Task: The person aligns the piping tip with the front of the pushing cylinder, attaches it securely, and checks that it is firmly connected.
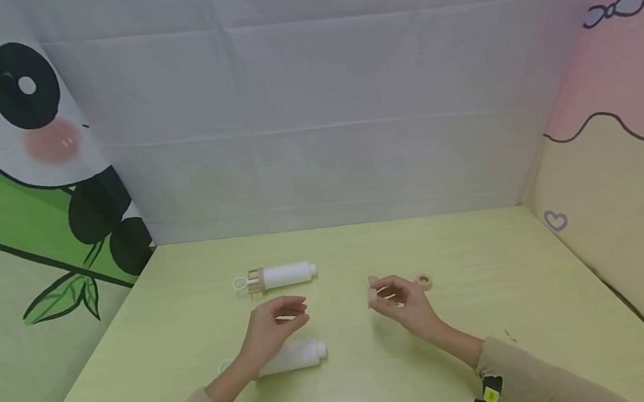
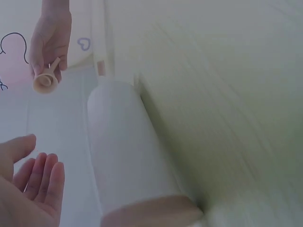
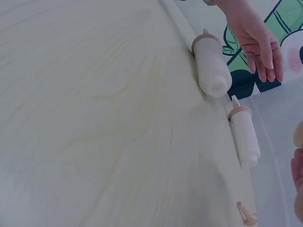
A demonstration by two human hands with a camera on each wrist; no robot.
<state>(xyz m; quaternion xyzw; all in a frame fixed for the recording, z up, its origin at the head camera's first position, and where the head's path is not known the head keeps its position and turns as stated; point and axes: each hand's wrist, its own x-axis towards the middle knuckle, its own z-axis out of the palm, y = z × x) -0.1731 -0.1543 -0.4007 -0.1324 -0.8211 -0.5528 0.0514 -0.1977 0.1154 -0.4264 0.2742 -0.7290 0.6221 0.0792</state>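
My right hand pinches a small beige funnel-shaped nozzle cap above the table. Its round mouth and a projecting tab show in the left wrist view, where the cap faces the camera. Empty, my left hand hovers with relaxed fingers and thumb apart, over the nearer white syringe-like tube. That tube lies on its side, its ring-handle end partly hidden by the left wrist. Farther back lies a second white tube with a beige collar and white ring handle.
A second beige cap lies on the table just beyond my right hand; the right wrist view shows the same cap with its stem. The pale yellow table meets a white back wall and printed side panels.
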